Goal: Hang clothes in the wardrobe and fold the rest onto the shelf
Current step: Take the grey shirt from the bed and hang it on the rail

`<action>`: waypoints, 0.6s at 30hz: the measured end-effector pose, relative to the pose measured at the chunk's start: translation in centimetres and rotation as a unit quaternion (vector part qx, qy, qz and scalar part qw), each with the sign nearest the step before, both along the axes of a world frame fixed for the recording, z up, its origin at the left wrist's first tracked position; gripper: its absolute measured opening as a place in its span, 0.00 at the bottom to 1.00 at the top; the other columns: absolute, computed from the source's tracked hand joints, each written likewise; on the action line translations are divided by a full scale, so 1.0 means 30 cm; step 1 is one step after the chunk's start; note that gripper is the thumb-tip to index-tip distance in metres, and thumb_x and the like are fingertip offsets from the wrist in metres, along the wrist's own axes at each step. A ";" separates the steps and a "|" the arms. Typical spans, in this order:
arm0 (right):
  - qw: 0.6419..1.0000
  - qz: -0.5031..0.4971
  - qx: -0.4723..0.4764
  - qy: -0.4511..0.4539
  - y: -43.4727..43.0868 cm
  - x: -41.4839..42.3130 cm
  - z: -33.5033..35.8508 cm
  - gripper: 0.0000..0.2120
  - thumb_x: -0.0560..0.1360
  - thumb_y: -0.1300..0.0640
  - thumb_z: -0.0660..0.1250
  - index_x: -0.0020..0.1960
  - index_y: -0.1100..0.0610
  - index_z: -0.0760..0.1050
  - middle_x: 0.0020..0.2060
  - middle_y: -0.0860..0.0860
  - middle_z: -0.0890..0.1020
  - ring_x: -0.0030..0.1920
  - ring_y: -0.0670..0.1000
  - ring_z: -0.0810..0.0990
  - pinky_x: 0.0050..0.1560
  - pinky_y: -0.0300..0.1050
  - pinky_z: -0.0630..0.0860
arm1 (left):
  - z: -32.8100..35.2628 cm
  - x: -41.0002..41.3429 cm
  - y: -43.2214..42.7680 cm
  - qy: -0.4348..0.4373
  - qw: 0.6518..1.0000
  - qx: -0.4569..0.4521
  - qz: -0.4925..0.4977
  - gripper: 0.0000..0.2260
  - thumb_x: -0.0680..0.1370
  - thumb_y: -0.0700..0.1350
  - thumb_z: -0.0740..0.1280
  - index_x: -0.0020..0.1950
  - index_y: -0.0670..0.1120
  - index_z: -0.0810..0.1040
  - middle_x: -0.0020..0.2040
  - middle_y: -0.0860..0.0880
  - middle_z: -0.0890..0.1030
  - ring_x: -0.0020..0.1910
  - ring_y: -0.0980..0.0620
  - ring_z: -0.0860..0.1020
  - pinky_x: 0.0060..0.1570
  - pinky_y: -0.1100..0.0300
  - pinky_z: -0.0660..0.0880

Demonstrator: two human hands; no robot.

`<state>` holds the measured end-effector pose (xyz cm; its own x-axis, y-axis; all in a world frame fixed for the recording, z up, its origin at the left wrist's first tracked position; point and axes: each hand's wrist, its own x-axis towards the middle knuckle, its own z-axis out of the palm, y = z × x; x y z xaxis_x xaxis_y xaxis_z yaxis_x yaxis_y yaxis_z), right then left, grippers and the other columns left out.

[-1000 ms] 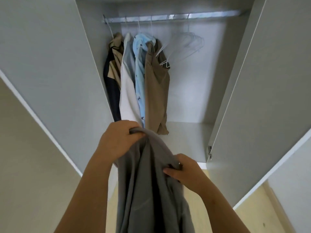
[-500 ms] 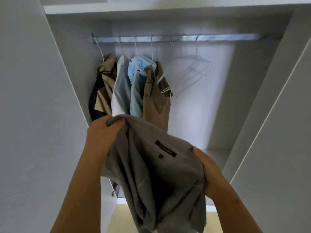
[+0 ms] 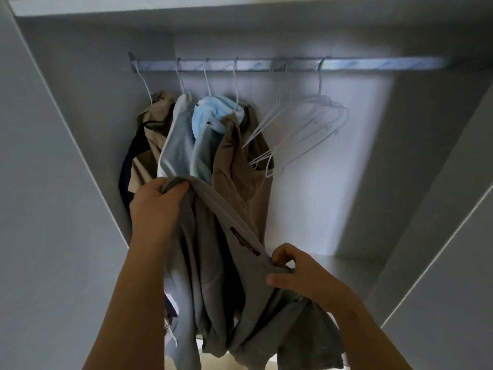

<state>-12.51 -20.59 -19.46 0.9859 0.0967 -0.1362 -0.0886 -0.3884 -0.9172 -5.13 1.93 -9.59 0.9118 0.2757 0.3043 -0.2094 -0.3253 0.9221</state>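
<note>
A grey shirt (image 3: 213, 284) hangs in front of me, its collar stretched between both hands, a dark label showing inside the neck. My left hand (image 3: 156, 206) grips one end of the collar, raised higher. My right hand (image 3: 298, 276) pinches the other end, lower and to the right. Behind the shirt, several garments hang on the metal rail (image 3: 266, 65): a tan and navy one (image 3: 145, 145), a white one (image 3: 176, 145), a light blue one (image 3: 210, 121) and a brown one (image 3: 240, 166). Several bare white wire hangers (image 3: 306, 126) hang to their right.
Open wardrobe doors flank me, the left door (image 3: 53, 209) and the right door (image 3: 440, 263). A shelf board (image 3: 341, 265) forms the compartment floor behind my right hand. A top panel (image 3: 240, 9) closes the compartment above the rail.
The view tilted up, so the rail sits lower in view. My right hand shifted from cupping the shirt's side to pinching the collar, which now slopes from left hand down to right.
</note>
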 end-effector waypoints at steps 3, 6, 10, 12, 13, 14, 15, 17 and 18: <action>0.998 0.032 -0.048 -0.025 -0.072 0.057 0.017 0.11 0.67 0.53 0.75 0.42 0.52 0.73 0.42 0.48 0.78 0.42 0.45 0.77 0.46 0.34 0.75 | 0.007 0.020 -0.044 -0.007 0.999 -0.008 0.035 0.11 0.75 0.45 0.68 0.32 0.49 0.75 0.32 0.48 0.76 0.37 0.48 0.74 0.43 0.51 0.73; 0.980 -0.006 -0.165 -0.110 -0.138 0.107 0.026 0.10 0.70 0.52 0.73 0.41 0.54 0.73 0.40 0.47 0.74 0.40 0.43 0.73 0.41 0.30 0.70 | -0.012 0.025 -0.079 -0.003 0.998 0.000 0.058 0.10 0.75 0.45 0.67 0.34 0.44 0.77 0.32 0.47 0.76 0.36 0.50 0.73 0.38 0.58 0.70; 0.958 -0.060 -0.220 -0.174 -0.195 0.138 0.028 0.17 0.70 0.54 0.72 0.33 0.52 0.64 0.31 0.45 0.70 0.31 0.41 0.69 0.31 0.31 0.66 | -0.044 0.004 -0.105 0.015 0.996 0.019 0.084 0.07 0.75 0.46 0.68 0.38 0.44 0.78 0.34 0.46 0.77 0.40 0.46 0.75 0.43 0.56 0.70; 0.978 -0.062 -0.128 -0.151 -0.219 0.147 0.033 0.17 0.69 0.55 0.73 0.33 0.53 0.65 0.28 0.45 0.72 0.28 0.39 0.72 0.27 0.27 0.66 | -0.050 -0.010 -0.118 0.015 0.995 0.024 0.100 0.09 0.74 0.45 0.68 0.36 0.44 0.77 0.33 0.46 0.76 0.38 0.46 0.74 0.42 0.55 0.70; 0.986 -0.052 -0.086 -0.136 -0.230 0.149 0.039 0.15 0.69 0.53 0.74 0.34 0.54 0.67 0.28 0.45 0.74 0.28 0.37 0.73 0.27 0.26 0.67 | -0.051 -0.019 -0.125 0.017 0.994 0.029 0.106 0.09 0.74 0.45 0.68 0.35 0.44 0.76 0.32 0.47 0.76 0.37 0.46 0.74 0.41 0.55 0.69; 0.990 -0.048 -0.057 -0.123 -0.241 0.151 0.047 0.15 0.69 0.50 0.73 0.35 0.54 0.68 0.27 0.44 0.75 0.27 0.36 0.72 0.27 0.26 0.67 | -0.051 -0.027 -0.131 0.023 0.993 0.037 0.108 0.09 0.74 0.45 0.68 0.35 0.44 0.77 0.31 0.47 0.76 0.37 0.46 0.74 0.40 0.55 0.68; 0.991 -0.052 -0.042 -0.115 -0.252 0.156 0.053 0.15 0.70 0.48 0.71 0.33 0.55 0.69 0.25 0.44 0.74 0.25 0.37 0.71 0.27 0.26 0.66 | -0.053 -0.034 -0.135 0.032 0.993 0.041 0.109 0.09 0.74 0.45 0.68 0.36 0.42 0.78 0.33 0.46 0.77 0.38 0.46 0.75 0.40 0.55 0.69; 0.986 -0.092 -0.054 -0.128 -0.268 0.169 0.056 0.19 0.73 0.46 0.67 0.29 0.55 0.69 0.22 0.45 0.70 0.23 0.39 0.69 0.27 0.26 0.66 | -0.058 -0.044 -0.141 0.063 0.992 0.040 0.105 0.08 0.74 0.45 0.69 0.40 0.40 0.80 0.37 0.42 0.80 0.41 0.42 0.77 0.44 0.51 0.73; 0.979 -0.118 -0.076 -0.147 -0.272 0.176 0.053 0.20 0.74 0.47 0.66 0.27 0.55 0.69 0.21 0.45 0.69 0.24 0.40 0.69 0.27 0.28 0.66 | -0.063 -0.047 -0.150 0.084 0.991 0.036 0.098 0.08 0.74 0.45 0.69 0.41 0.39 0.80 0.38 0.40 0.80 0.43 0.41 0.78 0.47 0.49 0.74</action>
